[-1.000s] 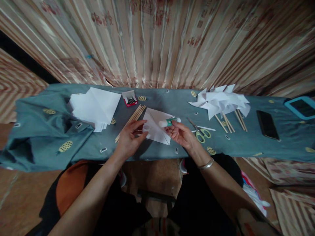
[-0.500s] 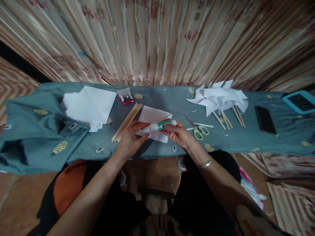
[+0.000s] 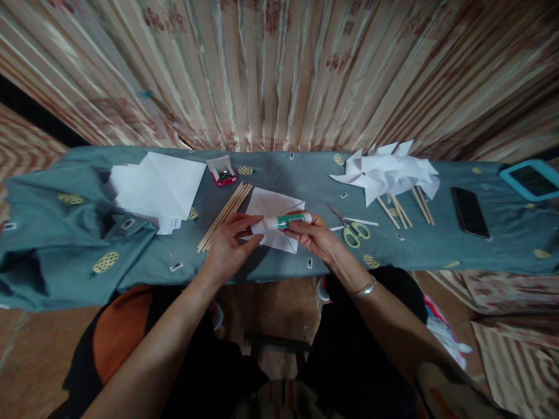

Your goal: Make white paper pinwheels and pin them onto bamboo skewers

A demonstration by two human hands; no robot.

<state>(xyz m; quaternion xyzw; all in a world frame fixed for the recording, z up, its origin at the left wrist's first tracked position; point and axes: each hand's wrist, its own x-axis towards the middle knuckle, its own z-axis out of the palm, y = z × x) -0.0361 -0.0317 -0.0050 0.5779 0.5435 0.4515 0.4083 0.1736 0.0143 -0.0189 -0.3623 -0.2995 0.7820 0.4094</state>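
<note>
A green and white glue stick [image 3: 286,221] lies level above a creased square of white paper [image 3: 279,201]. My right hand [image 3: 315,235] is closed around its right part. At the other end, my left hand [image 3: 231,244] pinches the white cap [image 3: 257,227] between thumb and fingers; whether the cap is off the tube I cannot tell. The paper has diagonal cut or drawn lines and is partly covered by my hands. Just left of it rests a bundle of thin wooden sticks [image 3: 225,216]. Green-handled scissors [image 3: 354,231] lie to the right, over a narrow paper strip [image 3: 369,223].
Left on the cloth-covered table [image 3: 305,267] is a stack of white paper sheets [image 3: 161,186]. Behind the sticks stands an open red box [image 3: 225,177] of small metal pins. Finished paper pinwheels [image 3: 388,171] on sticks, a black phone [image 3: 470,212] and a blue-framed tablet [image 3: 533,180] lie rightward.
Almost nothing differs. The glue stick and my hands have shifted very slightly, and the white piece at my left fingertips shows a little more clearly.
</note>
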